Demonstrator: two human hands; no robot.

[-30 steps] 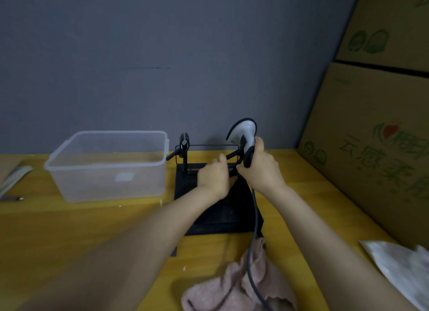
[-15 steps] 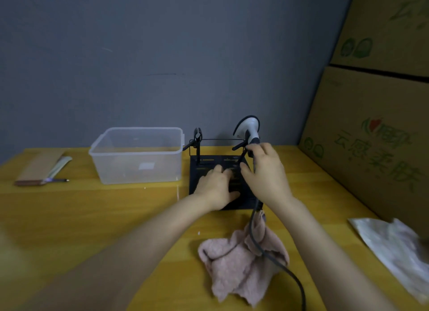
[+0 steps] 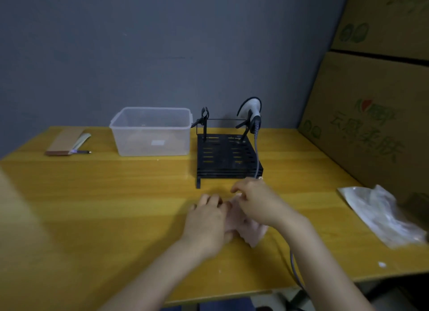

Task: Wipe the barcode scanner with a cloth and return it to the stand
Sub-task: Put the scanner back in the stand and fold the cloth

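On the yellow tabletop, barcode scanner hangs on the right clip of the black stand, its grey cable running down past the stand's front edge toward the person. Near the front, both hands are on the pink cloth: left hand curled against its left side, right hand pinching its top edge. Clear plastic bin sits just left of the stand; a crumpled plastic bag lies far right by cardboard boxes.
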